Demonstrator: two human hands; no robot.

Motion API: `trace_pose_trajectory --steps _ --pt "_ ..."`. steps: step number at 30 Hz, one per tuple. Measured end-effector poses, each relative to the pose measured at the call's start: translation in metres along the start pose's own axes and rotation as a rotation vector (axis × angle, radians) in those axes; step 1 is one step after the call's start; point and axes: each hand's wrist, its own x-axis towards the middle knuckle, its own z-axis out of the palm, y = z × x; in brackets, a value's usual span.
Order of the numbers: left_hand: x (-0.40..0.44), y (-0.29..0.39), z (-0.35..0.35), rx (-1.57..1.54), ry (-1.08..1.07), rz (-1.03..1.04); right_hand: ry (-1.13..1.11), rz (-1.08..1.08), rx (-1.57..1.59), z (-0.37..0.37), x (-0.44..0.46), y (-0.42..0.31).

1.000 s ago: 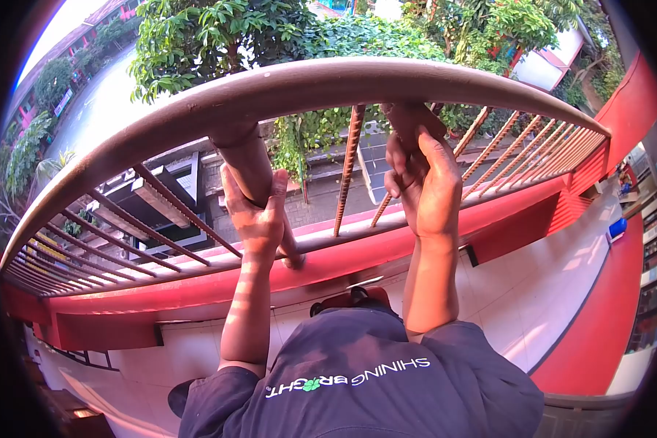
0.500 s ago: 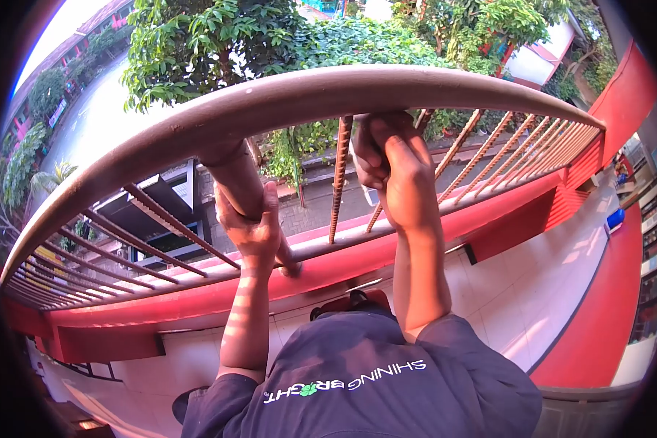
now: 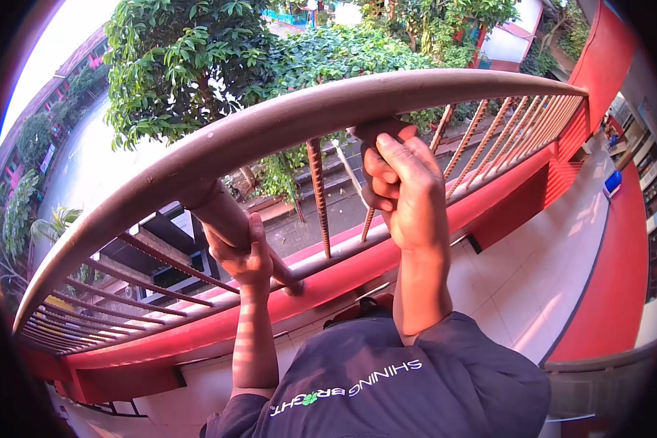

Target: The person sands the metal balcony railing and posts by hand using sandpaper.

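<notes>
My left hand (image 3: 242, 257) is wrapped round the thick brown post (image 3: 223, 215) below the curved brown top rail (image 3: 285, 120), with the thumb on the post's right side. Just under the rail, right of the middle, my right hand (image 3: 405, 179) has its fingers curled round a dark reddish-brown piece (image 3: 379, 131). This piece sits against or close to the rail's underside; the fingers partly hide it, and its material cannot be made out. A ribbed vertical bar (image 3: 319, 197) stands between my hands.
More ribbed bars (image 3: 482, 142) fill the railing on both sides. Below runs a red ledge (image 3: 343, 271), with a pale tiled floor (image 3: 540, 285) behind it. Trees (image 3: 190, 69) and a paved yard lie beyond the railing. A blue object (image 3: 613, 182) is at the far right.
The view has shifted and tilted. My right hand has closed more tightly round the brown piece and turned, staying near the rail's underside. My left hand still holds the post.
</notes>
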Motion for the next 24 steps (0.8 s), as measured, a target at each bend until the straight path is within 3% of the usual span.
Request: trace_pose_trajectory --steps 4,5,9,12,13,15,16,17,19,23,24 --pt "0.001 0.005 -0.001 -0.002 -0.024 -0.072 0.12 -0.008 -0.039 0.004 0.002 0.001" --pt "0.001 0.0 0.0 0.009 -0.011 -0.023 -0.06 0.034 0.042 -0.005 -0.001 -0.005" --pt "-0.001 0.002 -0.002 0.023 -0.022 -0.027 -0.034 -0.018 -0.001 -0.005 0.014 0.011" --pt "-0.002 0.002 -0.002 0.023 -0.002 -0.04 0.117 0.015 -0.033 0.003 0.007 0.007" --pt "-0.005 0.002 -0.003 0.026 -0.001 -0.048 0.029 -0.05 0.033 0.004 0.019 0.015" --pt "0.003 -0.001 0.0 0.036 -0.017 0.159 0.044 -0.02 -0.01 0.0 -0.001 -0.006" --pt "0.003 -0.001 0.0 0.032 -0.012 0.168 -0.047 0.001 0.025 -0.004 0.0 -0.009" --pt "0.002 -0.001 -0.001 0.032 -0.009 0.164 0.169 0.015 -0.051 0.007 0.007 -0.002" --pt "0.002 0.0 -0.001 0.057 -0.025 0.123 0.063 0.015 -0.089 -0.002 0.018 0.006" --pt "-0.003 0.001 -0.002 0.047 -0.002 0.136 0.065 0.04 -0.052 0.0 0.012 0.002" --pt "-0.003 0.005 -0.003 0.04 -0.009 0.05 0.017 0.03 -0.075 -0.005 0.004 -0.005"
